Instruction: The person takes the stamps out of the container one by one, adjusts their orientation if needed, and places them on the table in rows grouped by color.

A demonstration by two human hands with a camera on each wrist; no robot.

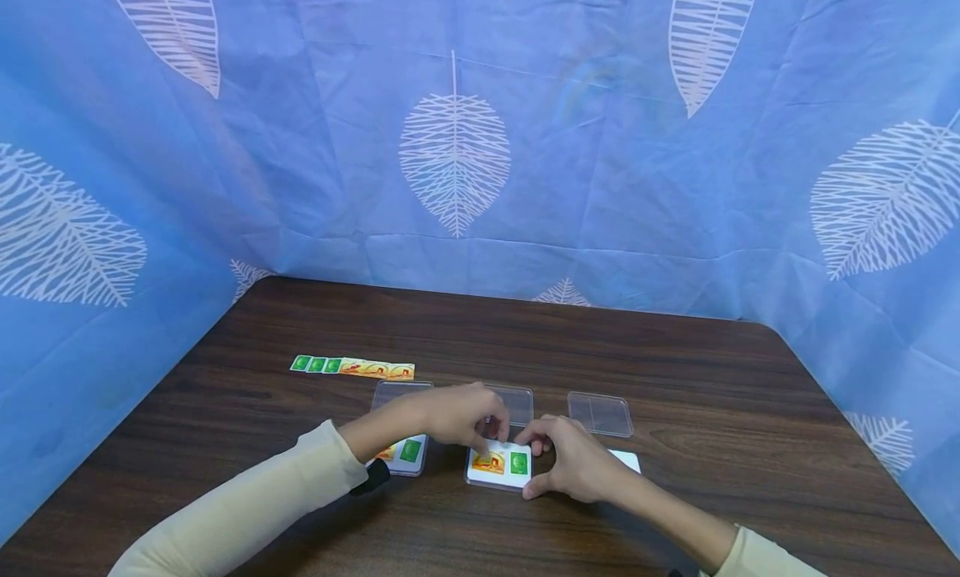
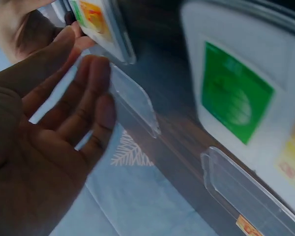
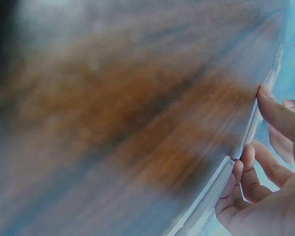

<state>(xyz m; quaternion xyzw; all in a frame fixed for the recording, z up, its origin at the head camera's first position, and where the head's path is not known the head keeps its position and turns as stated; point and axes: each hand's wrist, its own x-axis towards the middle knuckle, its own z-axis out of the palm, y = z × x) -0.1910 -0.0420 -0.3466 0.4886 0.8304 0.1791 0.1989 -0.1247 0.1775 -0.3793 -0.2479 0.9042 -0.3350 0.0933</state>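
In the head view a clear, flat case (image 1: 480,483) lies on the table with a white card bearing an orange-yellow stamp (image 1: 489,463) and a green stamp (image 1: 519,464). My left hand (image 1: 461,417) reaches over its back left part, thumb and fingertips right at the orange stamp and back edge. The left wrist view shows these fingers loosely bent, the thumb stretched toward the card. My right hand (image 1: 573,460) grips the case's right side, thumb at the front corner and fingers at the back corner.
A second case (image 1: 408,470) with similar stamps sits to the left, partly behind my left forearm. A white card (image 1: 627,460) shows beyond my right hand. Clear lids (image 1: 600,413) lie behind in a row. A strip of green and orange stamps (image 1: 352,367) is farther back left.
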